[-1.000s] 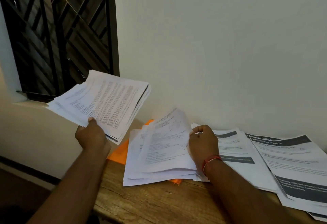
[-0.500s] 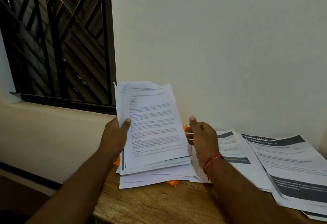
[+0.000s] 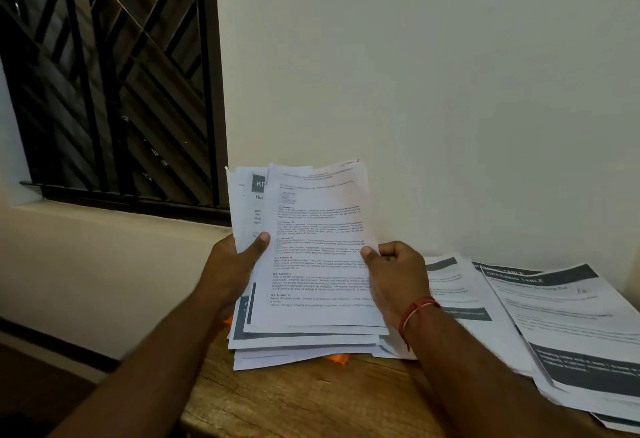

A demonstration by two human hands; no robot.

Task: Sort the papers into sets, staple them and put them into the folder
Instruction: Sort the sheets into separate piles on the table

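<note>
Left hand (image 3: pixel 232 271), right hand (image 3: pixel 398 281) grip paper sheaf (image 3: pixel 318 247); pile (image 3: pixel 270 356) beneath covers orange folder (image 3: pixel 337 358); printed sheets (image 3: pixel 571 326) rightward.

Red thread band (image 3: pixel 416 311) round right wrist

Sheaf (image 3: pixel 311 247) above pile (image 3: pixel 298 351) on table (image 3: pixel 311 403); folder (image 3: pixel 338 358) apparently under pile; more papers (image 3: pixel 571 326) right, window (image 3: pixel 110 74) behind left

Left hand (image 3: pixel 235 268) and right hand (image 3: pixel 398 278), fingers curled, thumbs forward.
</note>
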